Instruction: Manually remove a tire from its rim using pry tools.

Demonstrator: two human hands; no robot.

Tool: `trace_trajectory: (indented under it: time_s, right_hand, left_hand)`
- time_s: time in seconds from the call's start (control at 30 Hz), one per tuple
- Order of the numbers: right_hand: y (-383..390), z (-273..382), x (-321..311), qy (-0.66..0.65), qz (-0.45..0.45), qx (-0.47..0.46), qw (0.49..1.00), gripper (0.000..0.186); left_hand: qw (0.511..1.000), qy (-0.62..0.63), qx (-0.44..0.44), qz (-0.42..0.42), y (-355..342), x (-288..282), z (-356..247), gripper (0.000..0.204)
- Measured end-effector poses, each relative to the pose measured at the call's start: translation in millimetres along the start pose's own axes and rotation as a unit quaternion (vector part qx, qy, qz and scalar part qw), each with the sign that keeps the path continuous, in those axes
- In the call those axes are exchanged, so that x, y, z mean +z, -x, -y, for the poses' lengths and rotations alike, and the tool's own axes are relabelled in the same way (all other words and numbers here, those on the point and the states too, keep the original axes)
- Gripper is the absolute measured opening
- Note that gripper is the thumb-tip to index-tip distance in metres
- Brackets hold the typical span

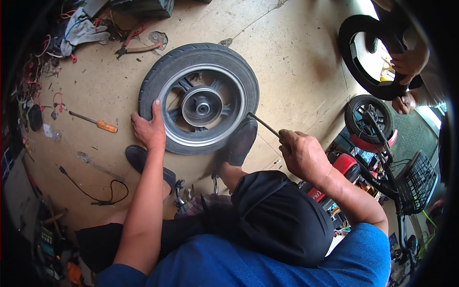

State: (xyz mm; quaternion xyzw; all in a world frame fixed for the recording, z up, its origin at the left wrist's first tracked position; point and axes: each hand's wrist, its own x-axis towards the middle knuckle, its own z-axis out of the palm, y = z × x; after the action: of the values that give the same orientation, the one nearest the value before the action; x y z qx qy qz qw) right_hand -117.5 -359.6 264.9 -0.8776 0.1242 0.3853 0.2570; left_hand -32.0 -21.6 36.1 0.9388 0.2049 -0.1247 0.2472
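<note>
A wheel [202, 110] with a grey spoked metal rim and a black tire [198, 53] lies on the floor before me. My left hand [149, 128] grips the tire's left side, thumb on the sidewall and the other fingers over the tread. My right hand [303, 155] is closed round a dark metal tire lever [265, 125]. The lever's tip meets the wheel at the lower right, by the rim's edge; how deep it sits cannot be seen. One of my dark shoes [243, 138] is against the tire just below that tip.
An orange-handled screwdriver [106, 126], a black cable [112, 193] and red-handled pliers [138, 47] lie on the floor. Grey gloves [83, 32] lie among wires. Another person's hand [410, 62] holds a loose tire [351, 52] at upper right, above a scooter with a basket [416, 186].
</note>
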Motion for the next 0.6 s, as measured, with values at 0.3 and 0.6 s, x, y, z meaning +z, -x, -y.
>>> trace_trajectory:
  time_s: [0.3,0.6]
  right_hand:
    - [-19.0,-11.3,-9.3,-0.046,0.09,0.114,0.988,0.03]
    - [-27.8,-26.6,-19.8,-0.191,0.058,0.138,0.97,0.03]
  left_hand:
    - [1.0,-0.027,-0.012,0.001,0.2,5.4,-2.5,0.09]
    - [1.0,-0.008,-0.021,-0.002,1.6,4.2,-4.0,0.087]
